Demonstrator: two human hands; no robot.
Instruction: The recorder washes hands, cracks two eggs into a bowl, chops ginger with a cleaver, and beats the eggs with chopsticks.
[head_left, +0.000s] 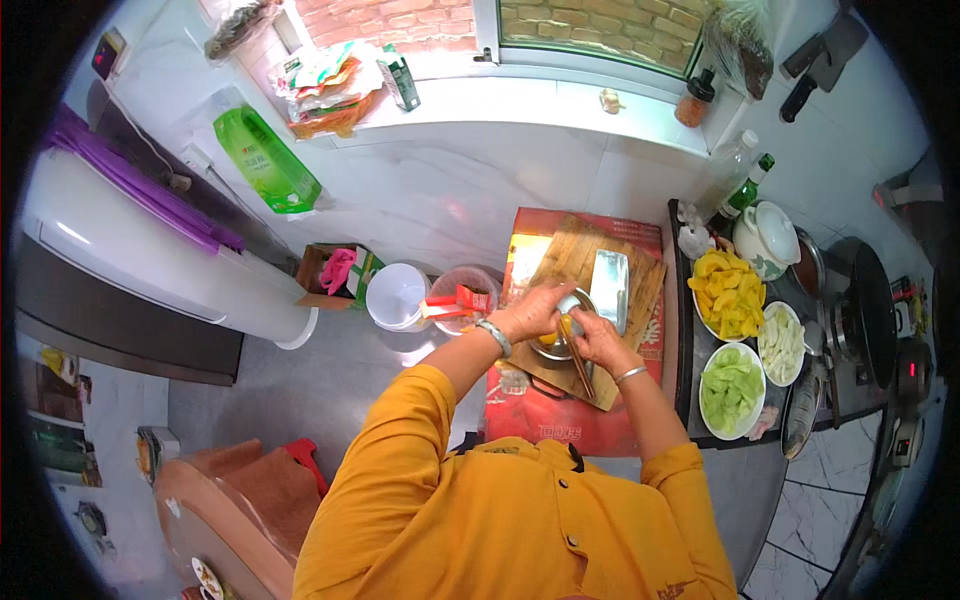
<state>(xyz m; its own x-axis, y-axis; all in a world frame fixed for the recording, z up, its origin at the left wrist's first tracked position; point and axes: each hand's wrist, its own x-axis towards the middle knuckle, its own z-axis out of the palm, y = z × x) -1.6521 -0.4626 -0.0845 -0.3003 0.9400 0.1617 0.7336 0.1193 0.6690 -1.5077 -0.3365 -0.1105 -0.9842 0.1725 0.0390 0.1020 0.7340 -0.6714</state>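
My left hand (536, 311) and my right hand (596, 337) meet over a round metal bowl (545, 349) on a wooden chopping board (572, 246). My left hand holds a pale egg (568, 304); my right fingers touch its opened shell, and yellow egg (564, 324) shows just below. A pair of wooden chopsticks (580, 371) slants out of the bowl beneath my right hand. Yolk lies in the bowl, partly hidden by my hands. A cleaver's broad metal blade (610, 283) rests on the board behind my right hand; its handle is not visible.
To the right, plates of yellow slices (726, 292), pale strips (781, 343) and green slices (732, 391) stand near a lidded white pot (766, 240), a fish (804, 409) and a black wok (874, 315). A white bucket (397, 296) and a clear pink-rimmed bin (465, 281) stand left.
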